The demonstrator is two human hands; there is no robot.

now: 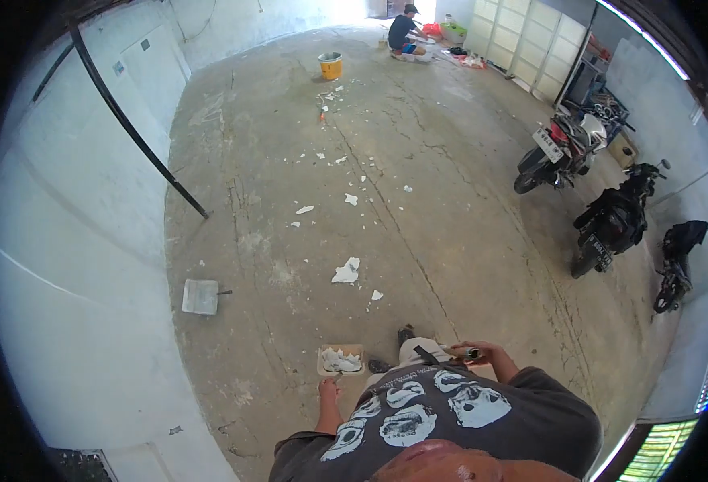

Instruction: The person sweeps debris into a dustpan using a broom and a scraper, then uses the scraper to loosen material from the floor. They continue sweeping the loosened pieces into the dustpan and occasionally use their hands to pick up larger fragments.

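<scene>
At the lower middle, my left hand (330, 389) is closed just below a shallow tan tray (321, 362). A small thin tool (337, 377), perhaps a putty knife, shows at its fingers against the tray's near edge. White flaky or pasty material (342, 360) lies in the tray. Further right, my right hand (490, 353) is held in front of my body, its fingers curled around a short object with a dark round end (473, 353). Its kind is too small to tell. My dark shoes (405, 333) are close to the tray.
White flakes (346, 271) lie scattered over the cracked concrete floor. A pale square container (200, 296) is by the left wall, near a leaning dark pole (133, 120). Beyond are a yellow bucket (331, 67) and a crouching person (403, 34). Motorbikes (615, 217) line the right side.
</scene>
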